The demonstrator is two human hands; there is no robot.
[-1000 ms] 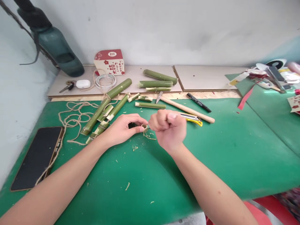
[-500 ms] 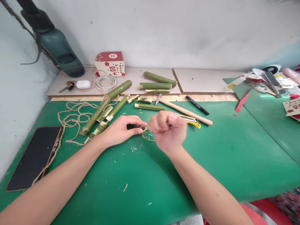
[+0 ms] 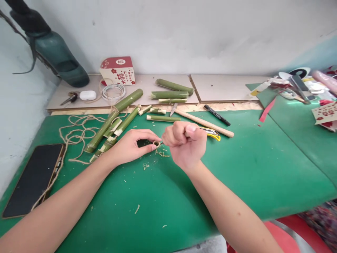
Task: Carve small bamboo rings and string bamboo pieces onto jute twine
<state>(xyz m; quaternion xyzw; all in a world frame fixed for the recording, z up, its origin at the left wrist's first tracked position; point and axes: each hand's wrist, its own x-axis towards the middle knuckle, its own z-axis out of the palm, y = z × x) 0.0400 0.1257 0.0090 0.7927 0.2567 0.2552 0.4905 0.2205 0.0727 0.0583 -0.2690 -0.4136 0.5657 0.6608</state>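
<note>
Bench [image 3: 250,168]: a green mat covers it, and pale boards run along the far edge by the wall.
Phone [image 3: 31,177]: lies face up, dark, at the near left corner of the bench.
Twine [image 3: 76,131]: loose loops on the left part of the bench, between the phone and the bamboo.
Bamboo stalks [image 3: 114,117]: several cut green lengths lie towards the far edge, left of the middle, their long axes slanting from near left to far right.
Wooden stick [image 3: 204,123]: lies just beyond the right hand, slanting from far left to near right.
Utility knife [image 3: 212,133]: yellow, partly hidden behind the right hand.
Left hand [image 3: 130,146]: rests on the middle of the bench, thumb and forefinger pinching a small bamboo ring.
Right hand [image 3: 185,140]: closed in a fist with the thumb on top, its knuckles almost at the ring; what it grips cannot be made out.
Bamboo ring [image 3: 157,143]: stands between the two hands, its open end facing the right hand; the left hand is the one touching it.
Shavings [image 3: 160,153]: thin curls on the mat directly under the ring.
</note>
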